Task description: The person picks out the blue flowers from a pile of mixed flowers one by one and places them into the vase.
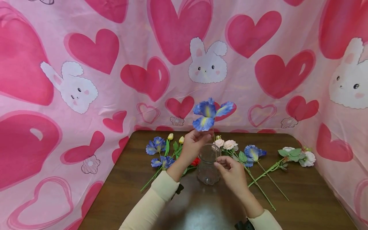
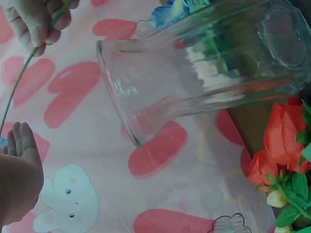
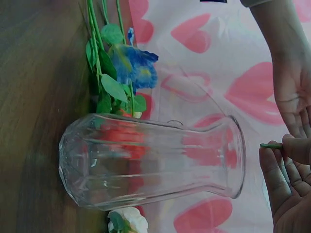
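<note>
A blue-and-yellow iris point(image 1: 205, 113) stands upright above a clear glass vase point(image 1: 209, 174). My left hand point(image 1: 193, 145) pinches the stem below the bloom; in the left wrist view its outer fingers are nearly straight. With thumb and fingers, my right hand point(image 1: 233, 174) grips the lower stem beside the vase's rim. In the right wrist view, the cut stem end point(image 3: 271, 145) pokes out from the right fingers, just beyond the vase's mouth. The iris stem point(image 2: 18, 80) runs slantwise between both hands in the left wrist view, and most of the bloom is out of frame there.
Left of the vase lie blue irises point(image 1: 155, 145), yellow tulip buds point(image 1: 170, 136) and a red flower point(image 1: 196, 162). To the right are pale pink roses point(image 1: 230, 144), another iris point(image 1: 253, 154) and white roses point(image 1: 309, 158), stems across the brown table point(image 1: 184, 214). A pink heart-print cloth point(image 1: 178, 86) hangs behind.
</note>
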A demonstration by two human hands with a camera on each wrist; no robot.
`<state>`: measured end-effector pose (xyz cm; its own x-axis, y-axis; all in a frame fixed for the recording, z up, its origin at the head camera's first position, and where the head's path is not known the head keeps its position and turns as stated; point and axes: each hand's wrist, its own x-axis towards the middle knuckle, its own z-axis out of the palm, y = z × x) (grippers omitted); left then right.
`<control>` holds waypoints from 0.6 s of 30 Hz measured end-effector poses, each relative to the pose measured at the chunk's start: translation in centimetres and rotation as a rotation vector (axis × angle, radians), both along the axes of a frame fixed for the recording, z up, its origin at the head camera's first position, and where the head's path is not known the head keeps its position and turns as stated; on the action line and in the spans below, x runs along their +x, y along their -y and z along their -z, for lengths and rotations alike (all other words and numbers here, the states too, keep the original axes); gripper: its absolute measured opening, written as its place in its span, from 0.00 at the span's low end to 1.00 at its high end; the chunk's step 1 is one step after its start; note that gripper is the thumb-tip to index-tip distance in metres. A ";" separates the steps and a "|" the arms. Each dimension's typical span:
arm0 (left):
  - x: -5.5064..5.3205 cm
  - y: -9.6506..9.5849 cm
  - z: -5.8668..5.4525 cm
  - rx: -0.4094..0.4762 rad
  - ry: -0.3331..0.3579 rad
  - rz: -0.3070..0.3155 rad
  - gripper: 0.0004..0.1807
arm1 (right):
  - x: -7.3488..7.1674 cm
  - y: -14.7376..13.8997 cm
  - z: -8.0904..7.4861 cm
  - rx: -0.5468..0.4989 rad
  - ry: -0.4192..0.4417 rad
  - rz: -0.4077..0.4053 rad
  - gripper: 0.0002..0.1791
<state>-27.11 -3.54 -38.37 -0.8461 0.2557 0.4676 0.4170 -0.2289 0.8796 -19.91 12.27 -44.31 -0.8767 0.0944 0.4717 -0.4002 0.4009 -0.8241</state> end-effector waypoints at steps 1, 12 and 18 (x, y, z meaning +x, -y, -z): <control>0.0 -0.1 -0.1 0.014 0.012 0.002 0.15 | 0.0 0.1 0.1 -0.004 0.002 -0.006 0.06; 0.1 -0.5 -0.3 0.119 0.080 0.023 0.15 | 0.5 0.7 0.2 -0.065 0.024 -0.060 0.06; 0.1 -0.3 -0.2 0.144 0.100 0.031 0.13 | 0.6 0.8 0.2 -0.050 0.043 -0.067 0.06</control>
